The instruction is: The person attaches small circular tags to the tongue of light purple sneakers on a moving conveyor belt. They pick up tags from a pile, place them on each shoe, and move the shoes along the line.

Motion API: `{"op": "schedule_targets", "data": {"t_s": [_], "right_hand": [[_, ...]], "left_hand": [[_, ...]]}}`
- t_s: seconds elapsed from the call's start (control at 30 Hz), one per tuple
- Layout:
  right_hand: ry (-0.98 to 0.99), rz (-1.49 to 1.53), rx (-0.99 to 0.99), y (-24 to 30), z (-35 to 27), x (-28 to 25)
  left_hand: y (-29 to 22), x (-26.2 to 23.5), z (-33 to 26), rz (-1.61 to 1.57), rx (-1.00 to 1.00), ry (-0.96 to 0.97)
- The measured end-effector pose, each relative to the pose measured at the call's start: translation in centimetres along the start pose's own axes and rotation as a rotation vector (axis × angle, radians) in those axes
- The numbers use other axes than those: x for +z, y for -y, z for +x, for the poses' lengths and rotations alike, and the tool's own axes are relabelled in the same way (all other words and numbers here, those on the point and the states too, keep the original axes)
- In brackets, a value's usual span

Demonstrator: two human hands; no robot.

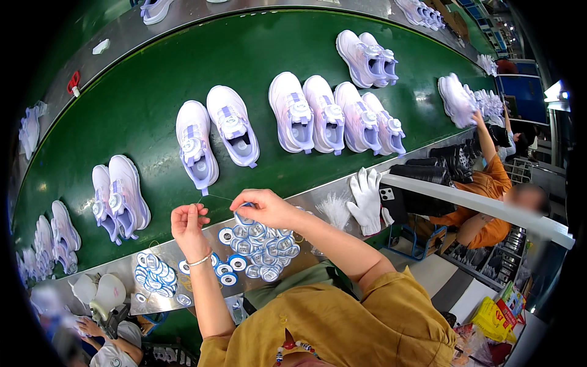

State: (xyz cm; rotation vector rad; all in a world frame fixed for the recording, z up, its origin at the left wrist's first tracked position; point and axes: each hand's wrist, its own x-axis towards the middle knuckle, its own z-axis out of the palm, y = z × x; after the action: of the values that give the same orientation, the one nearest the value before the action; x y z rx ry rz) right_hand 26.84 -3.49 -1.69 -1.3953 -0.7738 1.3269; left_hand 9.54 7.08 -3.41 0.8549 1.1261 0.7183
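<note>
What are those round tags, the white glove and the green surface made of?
Round tags: perhaps coated card or plastic; smooth, flat, crisp-edged. White glove: probably knitted fabric; matte, softly creased. Green surface: likely rubber or plastic; satiny, with blurred highlights.

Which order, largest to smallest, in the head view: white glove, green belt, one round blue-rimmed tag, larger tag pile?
1. Green belt
2. Larger tag pile
3. White glove
4. Round blue-rimmed tag

bright middle — bent, blackened edges
</note>
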Motion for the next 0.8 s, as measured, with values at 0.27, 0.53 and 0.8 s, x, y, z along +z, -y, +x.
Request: {"op": "schedule_targets", "data": {"t_s": [0.27, 0.53, 0.8], "right_hand": [[-0.114, -0.030, 0.043, 0.7, 3.8, 2.6], [-0.359, -0.679, -0.622, 2.0, 4.9, 3.1], [-0.029, 0.227, -0.079, 0.9, 7.6, 2.6]], "left_hand": [[-0.7, 2.3, -2.1, 0.103, 0.084, 0.030], [-2.3, 3.0, 0.3, 0.160, 0.260, -0.059], [-2.1, 1.1, 1.3, 0.085, 0.089, 0.142]]}}
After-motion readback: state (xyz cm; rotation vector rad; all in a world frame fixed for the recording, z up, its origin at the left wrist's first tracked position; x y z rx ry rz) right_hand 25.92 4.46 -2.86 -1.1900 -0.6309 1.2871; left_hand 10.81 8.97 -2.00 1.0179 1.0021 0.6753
